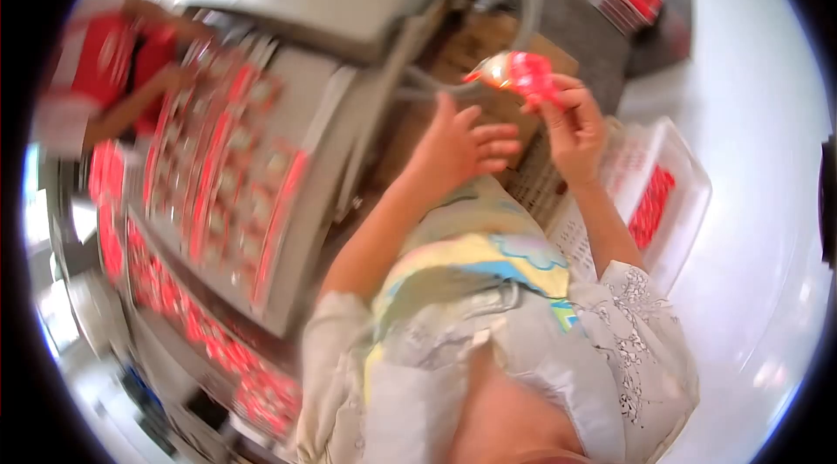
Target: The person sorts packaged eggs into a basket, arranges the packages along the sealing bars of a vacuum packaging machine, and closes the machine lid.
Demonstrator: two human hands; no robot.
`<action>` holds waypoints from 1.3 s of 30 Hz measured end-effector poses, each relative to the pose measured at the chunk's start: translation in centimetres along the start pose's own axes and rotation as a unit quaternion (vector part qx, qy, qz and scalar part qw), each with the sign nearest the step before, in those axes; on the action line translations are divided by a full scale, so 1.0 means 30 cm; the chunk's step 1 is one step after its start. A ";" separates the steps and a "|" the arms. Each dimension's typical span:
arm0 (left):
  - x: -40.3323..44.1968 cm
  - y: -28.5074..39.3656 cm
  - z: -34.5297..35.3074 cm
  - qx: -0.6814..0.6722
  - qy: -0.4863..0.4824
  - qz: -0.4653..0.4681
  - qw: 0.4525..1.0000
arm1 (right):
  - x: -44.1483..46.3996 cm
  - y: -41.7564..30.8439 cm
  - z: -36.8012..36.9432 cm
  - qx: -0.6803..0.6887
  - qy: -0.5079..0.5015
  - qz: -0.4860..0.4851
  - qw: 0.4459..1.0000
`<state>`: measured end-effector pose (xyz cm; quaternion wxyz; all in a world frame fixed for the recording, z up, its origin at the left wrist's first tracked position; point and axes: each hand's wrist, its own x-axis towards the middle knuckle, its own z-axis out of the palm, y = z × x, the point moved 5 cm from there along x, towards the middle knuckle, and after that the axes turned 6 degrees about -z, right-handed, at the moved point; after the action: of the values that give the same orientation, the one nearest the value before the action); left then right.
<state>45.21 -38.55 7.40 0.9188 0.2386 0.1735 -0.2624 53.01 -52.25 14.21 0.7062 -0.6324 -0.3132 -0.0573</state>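
Note:
My right hand [575, 128] is raised in front of me and pinches a small shiny red packet [527, 76] with a gold and clear end. The packet points to the left, and its contents are too blurred to make out. My left hand [462, 146] hangs in the air just below and left of the packet, apart from it. Its fingers are spread and it holds nothing. Behind both hands is a brown cardboard box [475, 50], partly hidden.
At right stands a white plastic crate [689, 203] with red packets [652, 207] inside. Rows of red-edged clear packs [231, 168] lie on a metal machine at left, where a co-worker in red [105, 59] reaches in. Loose red packets [200, 325] fill a trough below.

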 end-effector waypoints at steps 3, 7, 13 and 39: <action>-0.106 0.126 -0.199 -0.094 0.098 0.251 0.958 | -0.006 0.084 0.326 -0.016 -0.208 -0.053 0.977; -0.270 0.183 -0.493 -0.094 0.118 0.356 0.922 | -0.072 0.280 0.613 0.186 -0.281 0.250 0.908; -0.467 0.209 -0.468 -0.008 0.150 0.295 0.944 | -0.053 0.304 0.791 0.175 -0.421 0.464 0.760; -0.547 0.502 -0.841 0.551 0.589 0.156 0.570 | 0.133 0.758 1.190 -0.165 -0.534 0.219 0.800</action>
<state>35.67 -7.38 -0.91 0.3309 0.8242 0.4579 0.0389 53.84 -13.42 -3.09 0.3055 -0.7219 -0.4792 0.3949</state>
